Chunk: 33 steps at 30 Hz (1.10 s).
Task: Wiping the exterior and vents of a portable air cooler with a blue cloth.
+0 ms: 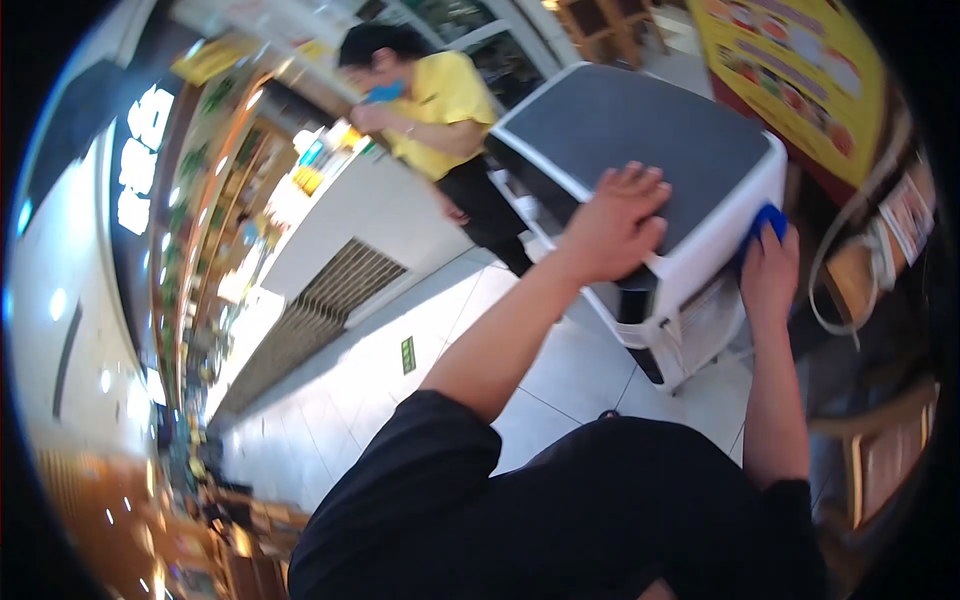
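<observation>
A white, boxy appliance (694,274) with a dark grey top panel (637,127) stands on the floor in front of me. My left hand (616,229) rests palm down at the near left edge of that panel, fingers spread, holding nothing. On the appliance's right side, my right hand (771,274) grips a blue cloth (766,220) against the white wall. Part of the cloth is hidden behind my fingers. Below my hands, the lower body of the appliance shows a grille-like panel and a black corner piece.
A person in a yellow shirt (450,97) stands left of the appliance by a white counter (375,202) with a vent grille (352,277). At right are a yellow poster stand (802,75), a looped pale cable (814,292) and a wooden chair (889,465). Pale tiles (555,367) cover the floor.
</observation>
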{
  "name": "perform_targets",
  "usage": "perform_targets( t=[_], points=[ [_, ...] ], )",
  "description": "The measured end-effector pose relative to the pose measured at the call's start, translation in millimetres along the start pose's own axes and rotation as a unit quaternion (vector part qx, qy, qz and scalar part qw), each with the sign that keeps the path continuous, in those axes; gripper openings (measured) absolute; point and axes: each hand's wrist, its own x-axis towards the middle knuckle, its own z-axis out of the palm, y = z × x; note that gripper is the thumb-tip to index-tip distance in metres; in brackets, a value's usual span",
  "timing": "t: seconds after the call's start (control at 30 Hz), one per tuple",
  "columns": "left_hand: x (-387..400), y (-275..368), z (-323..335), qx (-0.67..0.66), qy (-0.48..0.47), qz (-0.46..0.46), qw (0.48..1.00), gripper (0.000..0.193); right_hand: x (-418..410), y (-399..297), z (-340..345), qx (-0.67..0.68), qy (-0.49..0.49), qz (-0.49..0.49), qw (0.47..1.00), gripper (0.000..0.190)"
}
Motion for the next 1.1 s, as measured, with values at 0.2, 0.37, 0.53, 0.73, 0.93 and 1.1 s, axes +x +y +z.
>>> perform_targets(
  t=[0.2, 0.37, 0.53, 0.73, 0.93, 1.1],
  points=[
    [-14.6, 5.2, -14.8, -0.014, 0.004, -0.03, 0.999, 0.051, -67.4, -88.8, -16.2, 0.046, -0.055, -0.119, 0.99, 0.037],
    [-11.5, -4.8, -11.4, -0.027, -0.009, -0.04, 0.999, 0.052, -26.8, -59.7, 4.4, 0.007, -0.021, -0.046, 0.999, 0.036],
    [-5.6, -4.5, -10.0, -0.025, -0.011, -0.038, 0.999, 0.053, 53.6, 12.4, 12.4, -0.007, -0.022, 0.04, 0.999, 0.035],
    [-8.5, 0.2, -8.5, -0.015, 0.003, -0.048, 0.999, 0.053, 51.3, 27.6, 25.4, 0.009, 0.009, 0.045, 0.999, 0.038],
    [-8.6, 4.2, -1.4, -0.01, 0.016, -0.018, 1.0, 0.053, -9.6, -22.5, 8.3, -0.027, 0.03, -0.01, 0.999, 0.034],
    [-6.3, -6.5, -7.8, 0.038, 0.043, -0.002, 0.998, 0.043, -61.5, -107.6, -2.2, 0.032, -0.079, 0.061, 0.995, 0.015]
  ],
)
